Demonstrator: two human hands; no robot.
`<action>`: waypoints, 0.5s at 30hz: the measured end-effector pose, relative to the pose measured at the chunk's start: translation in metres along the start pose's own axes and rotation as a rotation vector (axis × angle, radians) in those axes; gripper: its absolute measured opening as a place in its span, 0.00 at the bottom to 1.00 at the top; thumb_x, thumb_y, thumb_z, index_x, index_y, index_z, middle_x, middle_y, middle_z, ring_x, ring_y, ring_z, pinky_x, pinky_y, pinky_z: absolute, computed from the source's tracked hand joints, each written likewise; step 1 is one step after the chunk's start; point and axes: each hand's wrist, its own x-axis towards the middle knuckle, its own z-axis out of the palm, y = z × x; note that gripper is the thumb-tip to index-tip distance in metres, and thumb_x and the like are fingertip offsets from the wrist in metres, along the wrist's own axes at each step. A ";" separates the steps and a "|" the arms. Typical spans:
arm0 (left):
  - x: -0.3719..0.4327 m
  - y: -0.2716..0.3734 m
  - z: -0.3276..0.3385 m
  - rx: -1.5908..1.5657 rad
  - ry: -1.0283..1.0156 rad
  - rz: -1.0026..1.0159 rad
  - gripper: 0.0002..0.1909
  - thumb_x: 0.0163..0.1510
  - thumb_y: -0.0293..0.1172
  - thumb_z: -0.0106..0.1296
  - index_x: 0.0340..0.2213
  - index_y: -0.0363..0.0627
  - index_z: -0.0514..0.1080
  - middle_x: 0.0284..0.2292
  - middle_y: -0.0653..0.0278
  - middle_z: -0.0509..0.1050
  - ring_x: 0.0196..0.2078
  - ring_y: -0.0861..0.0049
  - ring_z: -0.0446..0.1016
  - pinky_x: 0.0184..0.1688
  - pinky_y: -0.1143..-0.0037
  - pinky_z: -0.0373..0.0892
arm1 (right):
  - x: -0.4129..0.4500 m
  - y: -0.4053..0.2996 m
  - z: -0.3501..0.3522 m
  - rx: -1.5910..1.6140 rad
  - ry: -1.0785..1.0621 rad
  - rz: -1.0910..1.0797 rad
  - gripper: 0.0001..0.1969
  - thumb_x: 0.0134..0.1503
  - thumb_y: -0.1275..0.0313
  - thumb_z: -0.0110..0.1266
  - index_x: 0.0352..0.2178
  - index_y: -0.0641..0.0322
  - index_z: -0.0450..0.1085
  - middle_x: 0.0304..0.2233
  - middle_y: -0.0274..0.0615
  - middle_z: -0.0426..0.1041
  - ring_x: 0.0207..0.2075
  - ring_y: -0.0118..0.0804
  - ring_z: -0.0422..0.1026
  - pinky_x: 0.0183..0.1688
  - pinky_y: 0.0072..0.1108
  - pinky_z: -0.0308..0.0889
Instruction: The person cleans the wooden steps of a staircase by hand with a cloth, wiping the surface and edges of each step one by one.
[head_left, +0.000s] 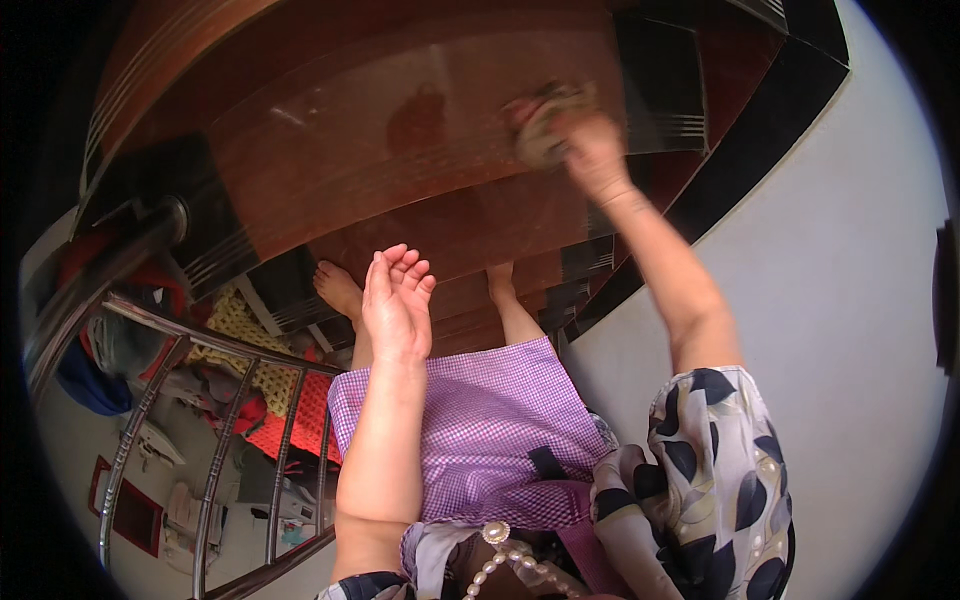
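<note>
My right hand (596, 154) grips a crumpled cloth (541, 135) over the right part of a polished reddish-brown stair tread (337, 142). Both hand and cloth are blurred. Whether the cloth presses on the tread cannot be told for certain. My left hand (400, 300) is raised in front of my body, palm up, with its fingers slightly curled and nothing in it. Below it, a purple checked apron (495, 420) covers my lap. My bare feet (337, 289) rest on a lower step.
Black bands with pale grooved lines (667, 97) edge the steps. A white wall (832, 315) with black skirting (750, 142) rises on the right. At left runs a metal stair railing (217, 337); beyond it lie yellow and orange knitted covers (244, 326) and clothes on a lower level.
</note>
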 end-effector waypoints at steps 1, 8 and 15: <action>0.000 0.003 -0.004 -0.004 0.010 0.007 0.15 0.59 0.41 0.40 0.35 0.42 0.67 0.32 0.66 0.69 0.35 0.77 0.67 0.38 0.77 0.65 | 0.009 0.018 -0.020 -0.133 0.079 0.036 0.14 0.36 0.81 0.48 0.28 0.59 0.71 0.34 0.44 0.72 0.40 0.47 0.68 0.42 0.32 0.64; -0.009 0.005 -0.022 0.016 0.040 0.014 0.11 0.57 0.37 0.43 0.34 0.42 0.68 0.31 0.66 0.70 0.33 0.78 0.68 0.36 0.78 0.66 | 0.098 0.196 -0.062 -0.475 0.048 0.690 0.23 0.53 0.60 0.42 0.45 0.67 0.64 0.47 0.58 0.64 0.47 0.56 0.64 0.49 0.35 0.60; -0.015 0.000 -0.003 0.037 -0.049 -0.046 0.11 0.59 0.36 0.40 0.35 0.41 0.67 0.31 0.63 0.70 0.32 0.78 0.69 0.33 0.79 0.68 | 0.032 0.123 0.022 -0.601 0.100 0.234 0.25 0.52 0.61 0.44 0.50 0.61 0.59 0.56 0.60 0.49 0.56 0.65 0.48 0.48 0.53 0.53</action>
